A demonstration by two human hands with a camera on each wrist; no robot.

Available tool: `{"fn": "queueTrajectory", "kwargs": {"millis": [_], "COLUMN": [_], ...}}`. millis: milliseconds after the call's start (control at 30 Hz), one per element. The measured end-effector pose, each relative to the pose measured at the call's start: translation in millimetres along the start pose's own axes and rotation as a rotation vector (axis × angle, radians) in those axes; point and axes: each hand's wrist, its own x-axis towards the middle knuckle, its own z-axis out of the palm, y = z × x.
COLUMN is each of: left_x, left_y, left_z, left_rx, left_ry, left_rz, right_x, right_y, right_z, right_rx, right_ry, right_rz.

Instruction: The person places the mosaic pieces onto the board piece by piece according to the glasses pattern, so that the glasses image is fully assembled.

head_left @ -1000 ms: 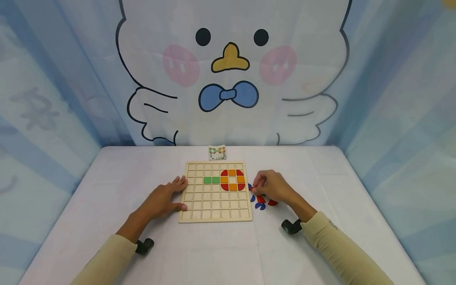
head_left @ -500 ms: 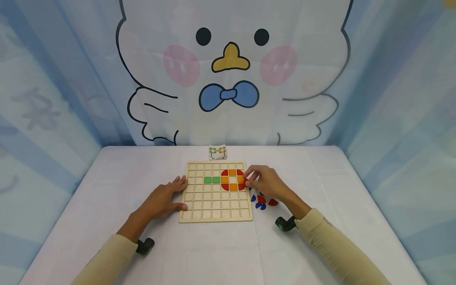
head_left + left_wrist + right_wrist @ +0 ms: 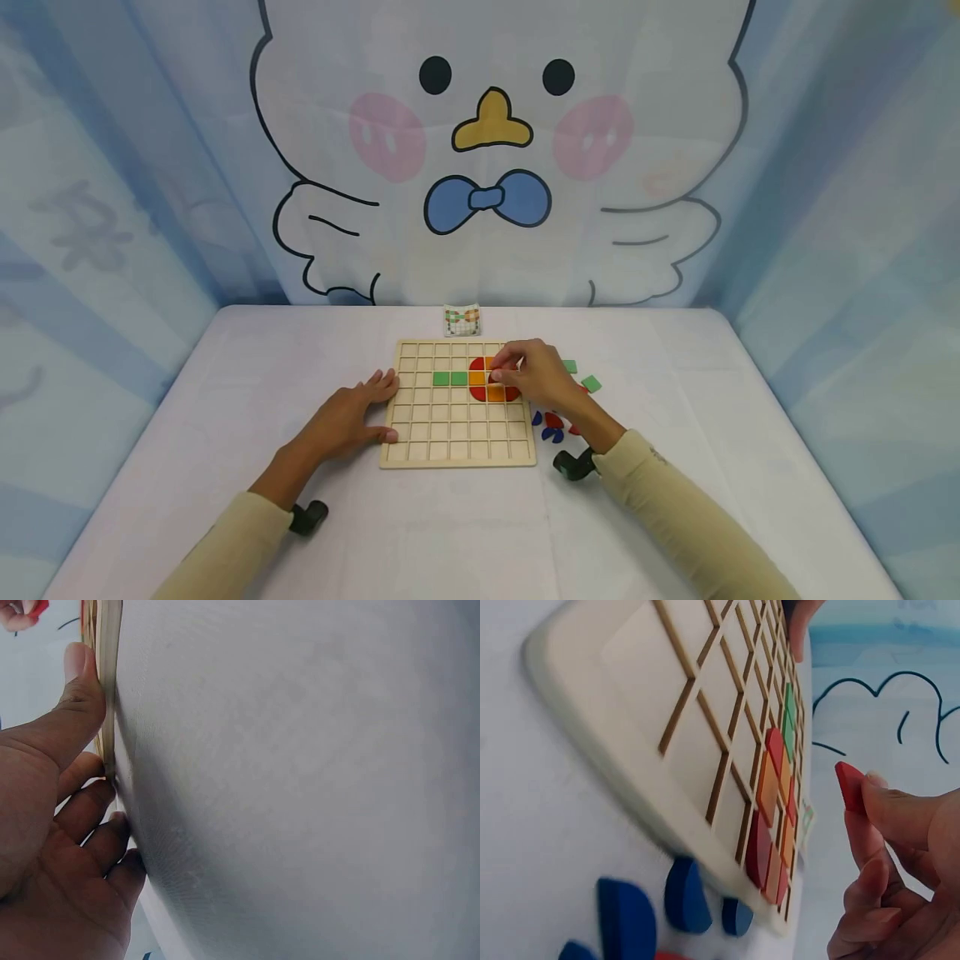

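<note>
A wooden grid board (image 3: 459, 433) lies on the white table. My left hand (image 3: 352, 412) rests against its left edge, thumb on the rim (image 3: 109, 667) and the other fingers along the side. Between thumb and index finger, my right hand (image 3: 536, 375) pinches a small red quarter-round tile (image 3: 850, 787) above the upper right of the board. Set in the grid are two green square tiles (image 3: 450, 378) in a row, with a ring of red and orange tiles (image 3: 477, 392) to their right, partly covered by the right hand.
Loose blue rounded tiles (image 3: 553, 435) and a red tile (image 3: 553, 420) lie right of the board. Farther back are loose green squares (image 3: 591, 383), beside the right hand. A small pattern card (image 3: 462, 321) stands behind the board. A printed curtain (image 3: 487, 258) closes off the back.
My right hand has picked up the red tile from the loose tiles and moved left over the ring. Loose green squares now show behind it. The left hand stays on the board's edge.
</note>
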Motion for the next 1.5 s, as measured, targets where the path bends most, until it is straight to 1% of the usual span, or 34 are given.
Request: {"fn": "queueTrajectory", "kwargs": {"millis": [233,633,967,1100,1300,1500], "left_x": [0.1,0.2,0.1,0.3,1.0,1.2], "left_y": [-0.2,-1.2,-0.1,-0.4,-2.2,-4.5], "left_z": [-0.4,0.1,-0.5,-0.5,0.3,0.8], "left_rx": [0.000,-0.011,-0.009,-0.014,-0.020,-0.016], "left_ry": [0.000,0.006,-0.009,-0.010,-0.011,-0.002], "left_rz": [0.003,0.007,-0.017,-0.017,-0.005,0.011], "right_x": [6.5,20.7,29.4,35.3,46.7,56.9], "right_y": [-9.7,-20.3,-30.9,-34.8,-37.7,-39.3], "right_z": [10.0,27.6,37.1,41.0,49.7,58.3], "right_rx": [0.012,-0.005,-0.026,-0.028,-0.121,-0.213], "right_ry": [0.007,-0.006,-0.003,0.001,0.027,0.000], "right_rz": [-0.013,-0.072,-0.071,-0.092,-0.126,-0.092]}}
